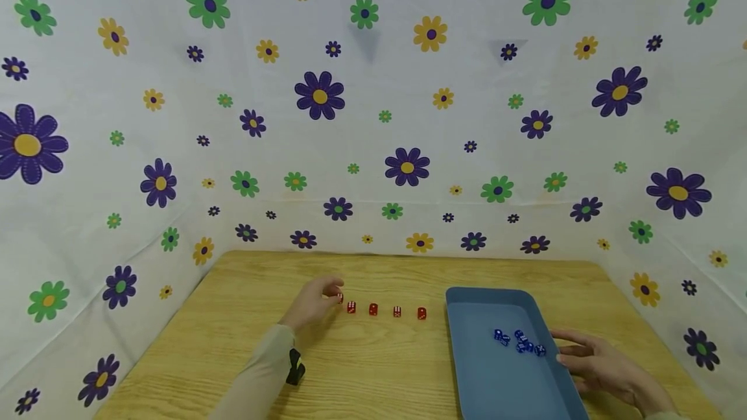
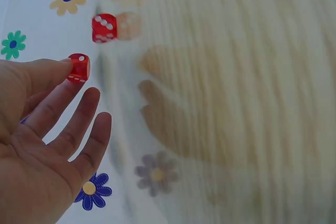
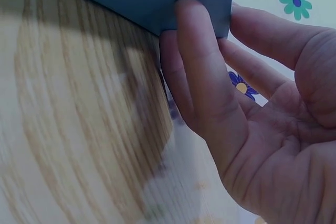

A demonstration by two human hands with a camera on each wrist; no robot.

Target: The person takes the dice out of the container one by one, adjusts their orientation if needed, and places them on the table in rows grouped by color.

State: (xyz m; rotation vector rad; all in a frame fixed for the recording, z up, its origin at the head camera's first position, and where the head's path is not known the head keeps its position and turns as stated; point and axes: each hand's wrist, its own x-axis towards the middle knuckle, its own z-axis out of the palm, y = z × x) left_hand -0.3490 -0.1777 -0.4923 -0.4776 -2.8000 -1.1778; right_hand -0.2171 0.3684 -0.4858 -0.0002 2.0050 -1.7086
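At the left end of a row of red dice [image 1: 373,309], my left hand [image 1: 312,306] pinches one red die [image 2: 80,68] between thumb and forefinger. The left wrist view shows the other fingers of that left hand [image 2: 58,145] spread out and holding nothing. To the right stands a blue-grey tray [image 1: 490,381] with several blue dice [image 1: 521,346] in it, grouped toward its right side. My right hand [image 1: 613,368] grips the tray's right edge. In the right wrist view, fingertips [image 3: 194,19] press on the tray's outer wall [image 3: 142,3].
A wood-grain table [image 1: 373,374] carries everything. Behind it and along both sides hangs a white cloth [image 1: 373,135] printed with green, yellow and purple flowers. A dark band [image 1: 296,367] sits at the left wrist.
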